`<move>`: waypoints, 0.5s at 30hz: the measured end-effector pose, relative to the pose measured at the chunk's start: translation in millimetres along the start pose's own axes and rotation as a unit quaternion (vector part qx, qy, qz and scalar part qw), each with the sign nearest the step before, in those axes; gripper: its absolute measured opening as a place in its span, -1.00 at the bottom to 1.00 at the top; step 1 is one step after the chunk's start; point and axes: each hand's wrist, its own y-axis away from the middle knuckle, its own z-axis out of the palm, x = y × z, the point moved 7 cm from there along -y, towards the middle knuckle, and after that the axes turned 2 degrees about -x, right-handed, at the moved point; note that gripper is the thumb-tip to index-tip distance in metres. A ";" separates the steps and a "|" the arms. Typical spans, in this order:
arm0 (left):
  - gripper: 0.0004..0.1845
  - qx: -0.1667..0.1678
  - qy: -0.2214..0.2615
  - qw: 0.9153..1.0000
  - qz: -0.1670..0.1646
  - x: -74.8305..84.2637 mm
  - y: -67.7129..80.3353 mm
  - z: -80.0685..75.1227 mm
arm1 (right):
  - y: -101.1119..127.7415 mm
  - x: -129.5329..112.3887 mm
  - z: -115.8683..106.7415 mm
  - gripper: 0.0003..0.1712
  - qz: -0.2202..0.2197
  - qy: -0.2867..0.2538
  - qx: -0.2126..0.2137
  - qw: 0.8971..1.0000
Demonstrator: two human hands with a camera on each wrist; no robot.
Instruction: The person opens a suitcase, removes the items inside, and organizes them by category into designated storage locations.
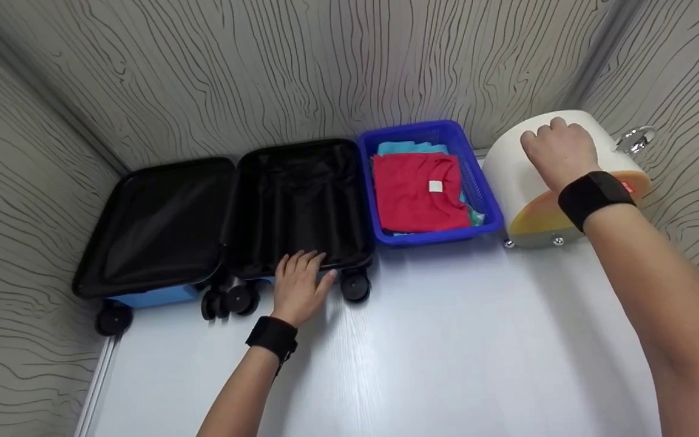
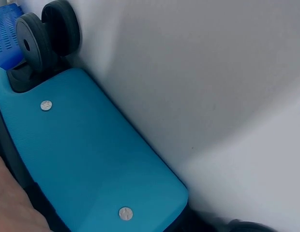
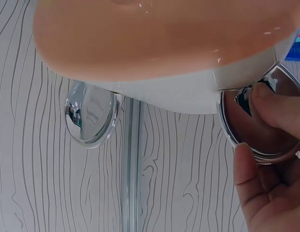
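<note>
Gripping mirror [image 3: 266,121], fingers [image 3: 276,104] visible from right wrist only.

No legible text; white tag on red shirt [image 1: 420,191] too small to read.

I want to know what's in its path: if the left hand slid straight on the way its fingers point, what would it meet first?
Probably the black lining of the open suitcase half; the left hand already rests on its near rim.
</note>
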 end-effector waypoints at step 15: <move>-0.38 -0.012 -0.004 1.000 -0.003 -1.0 1.2 -0.9 | -16.0 3.9 12.2 -0.64 0.050 -0.008 0.004 0.999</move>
